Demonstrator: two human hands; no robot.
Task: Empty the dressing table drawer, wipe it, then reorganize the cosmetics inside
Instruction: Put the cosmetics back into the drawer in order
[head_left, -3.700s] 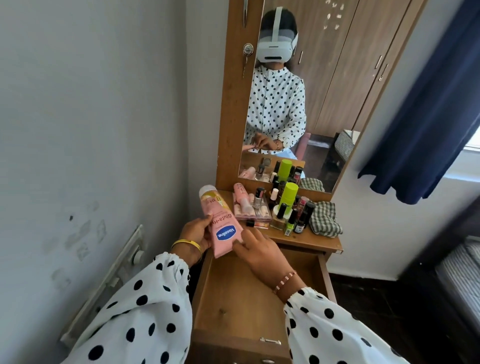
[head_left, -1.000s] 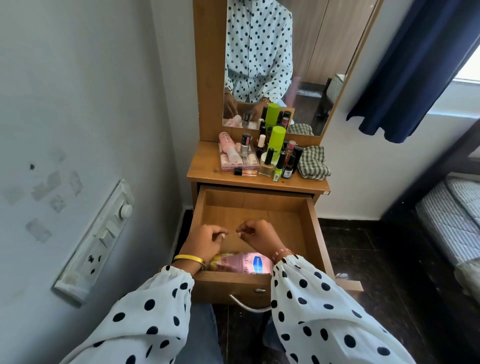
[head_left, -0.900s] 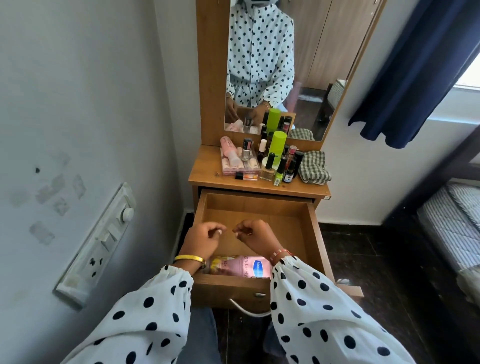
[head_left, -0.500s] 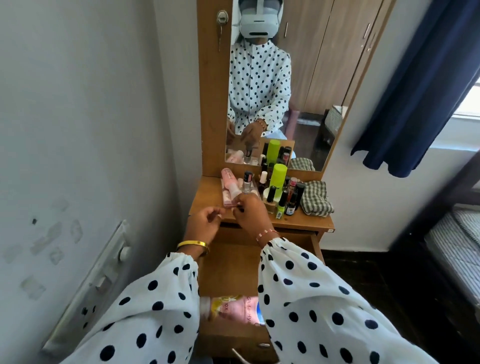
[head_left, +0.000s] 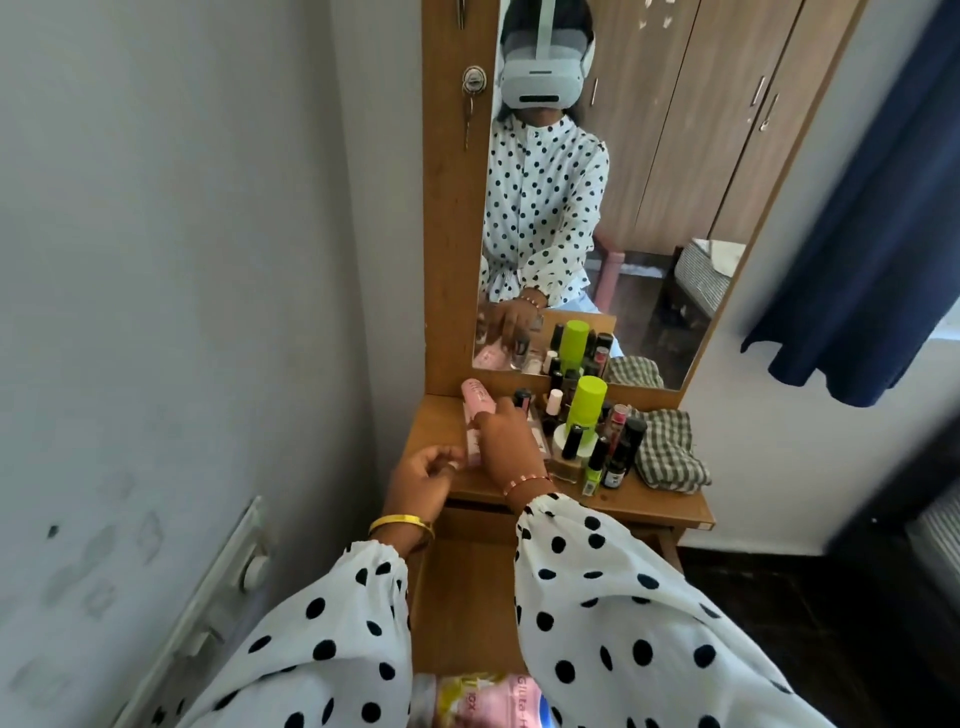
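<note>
Left to right: the left hand (head_left: 423, 480) hovers over the dressing table's front left edge, fingers loosely curled and, as far as I can tell, holding nothing. Just right of it, the right hand (head_left: 506, 441) reaches over the pink tube (head_left: 477, 402) and the flat pink case beneath it near the back left corner; its fingers look stretched forward, but whether they grip anything is hidden. Further right stand the green spray can (head_left: 586, 410), small nail polish bottles (head_left: 595, 462) and a checked cloth (head_left: 667, 449) at the right edge. Below, the open drawer (head_left: 467, 608) holds one lotion tube (head_left: 493, 701) at its front edge. Emptying and wiping look done; refilling has barely begun.
</note>
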